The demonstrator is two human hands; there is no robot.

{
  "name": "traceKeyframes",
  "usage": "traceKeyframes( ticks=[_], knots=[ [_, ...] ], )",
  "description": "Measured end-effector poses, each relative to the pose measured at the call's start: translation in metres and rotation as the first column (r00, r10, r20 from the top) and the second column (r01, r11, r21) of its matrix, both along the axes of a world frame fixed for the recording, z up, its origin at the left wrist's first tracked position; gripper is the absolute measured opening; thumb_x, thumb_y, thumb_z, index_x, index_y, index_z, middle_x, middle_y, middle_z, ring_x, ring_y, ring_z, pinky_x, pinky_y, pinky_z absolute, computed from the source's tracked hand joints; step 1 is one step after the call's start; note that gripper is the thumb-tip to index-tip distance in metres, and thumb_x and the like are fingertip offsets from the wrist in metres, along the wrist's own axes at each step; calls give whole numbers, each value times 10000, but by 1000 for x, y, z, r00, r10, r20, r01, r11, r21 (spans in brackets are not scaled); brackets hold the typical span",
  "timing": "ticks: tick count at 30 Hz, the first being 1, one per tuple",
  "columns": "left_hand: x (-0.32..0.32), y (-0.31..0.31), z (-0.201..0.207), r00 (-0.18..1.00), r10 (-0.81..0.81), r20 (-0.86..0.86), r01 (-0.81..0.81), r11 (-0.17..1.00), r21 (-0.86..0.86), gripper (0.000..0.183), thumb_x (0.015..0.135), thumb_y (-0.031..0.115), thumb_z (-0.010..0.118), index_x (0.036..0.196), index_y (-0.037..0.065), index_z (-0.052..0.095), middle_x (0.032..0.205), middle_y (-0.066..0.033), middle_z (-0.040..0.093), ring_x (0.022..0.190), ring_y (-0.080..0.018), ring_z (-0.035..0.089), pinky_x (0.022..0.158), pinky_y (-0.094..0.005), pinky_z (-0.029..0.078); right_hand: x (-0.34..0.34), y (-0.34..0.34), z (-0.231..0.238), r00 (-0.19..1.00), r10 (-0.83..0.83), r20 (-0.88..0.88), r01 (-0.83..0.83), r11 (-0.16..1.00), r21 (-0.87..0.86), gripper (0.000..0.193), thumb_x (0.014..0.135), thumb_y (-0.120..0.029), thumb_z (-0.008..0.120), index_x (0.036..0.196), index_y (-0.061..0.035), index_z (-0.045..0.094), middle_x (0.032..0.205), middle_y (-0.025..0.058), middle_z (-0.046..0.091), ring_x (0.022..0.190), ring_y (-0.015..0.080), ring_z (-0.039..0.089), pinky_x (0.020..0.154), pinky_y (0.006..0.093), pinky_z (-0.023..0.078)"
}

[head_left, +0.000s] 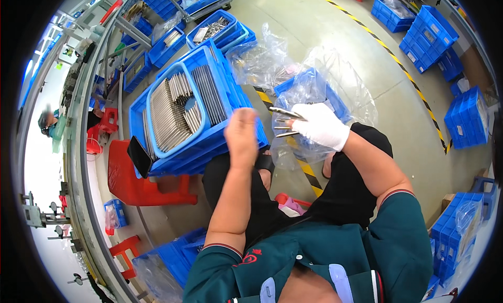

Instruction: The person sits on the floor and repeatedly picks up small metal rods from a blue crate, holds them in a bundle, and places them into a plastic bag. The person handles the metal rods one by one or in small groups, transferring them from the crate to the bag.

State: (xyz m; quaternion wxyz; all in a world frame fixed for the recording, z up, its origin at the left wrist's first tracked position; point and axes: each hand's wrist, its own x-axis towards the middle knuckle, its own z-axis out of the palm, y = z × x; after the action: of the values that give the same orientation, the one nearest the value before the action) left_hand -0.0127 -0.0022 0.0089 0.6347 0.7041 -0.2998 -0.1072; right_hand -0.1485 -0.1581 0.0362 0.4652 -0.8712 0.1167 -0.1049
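Red stool (149, 185), yellow-black floor tape (398, 64), stacked blue crates (430, 33)

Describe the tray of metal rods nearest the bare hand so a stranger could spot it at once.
Find the red stool at centre left; a stack of blue crates sits on it. The top tray is the one, beside the left hand: unlike the bagged bins around it, it is uncovered, with silver rods in rows.

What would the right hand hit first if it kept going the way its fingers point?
The right hand, gloved in white, grips metal rods pointing left. Straight on that way is the bare left hand, raised close beside the rod tips. Probably that first, though depth between them is unclear.
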Motion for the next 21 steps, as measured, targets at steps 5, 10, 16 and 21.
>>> traceKeyframes(
  ticks=[5,10,16,21],
  knots=[
    [4,-1,0,984,-147,-105,131,981,-140,267,988,242,457,842,40,552,724,23,462,646,-51,398,585,-196,344,0,-6,0,999,-14,-39,16,998,65,232,848,-247,608,866,-17,595,666,116,530,616,185,477,602,322,409],
    [-5,-9,-4,888,-295,-354,223,947,-229,226,952,212,532,931,7,623,762,19,533,687,-53,422,651,-192,341,1,0,3,999,7,-41,-1,990,139,254,846,-255,610,835,-3,580,652,106,519,612,179,463,590,320,390],
    [-6,-9,-13,727,-387,-567,224,915,-336,203,927,205,575,882,17,640,708,4,544,660,-71,438,620,-213,355,2,1,0,999,7,-45,-4,999,50,276,850,-287,597,826,-13,577,664,140,534,619,232,499,589,344,404],
    [0,-8,-29,424,-531,-733,156,841,-519,165,908,197,598,908,38,644,782,-44,613,697,-112,530,643,-258,435,4,3,-2,999,-21,-37,21,1000,9,305,857,-347,569,818,-45,578,717,174,583,681,346,578,619,400,435]
  ],
)
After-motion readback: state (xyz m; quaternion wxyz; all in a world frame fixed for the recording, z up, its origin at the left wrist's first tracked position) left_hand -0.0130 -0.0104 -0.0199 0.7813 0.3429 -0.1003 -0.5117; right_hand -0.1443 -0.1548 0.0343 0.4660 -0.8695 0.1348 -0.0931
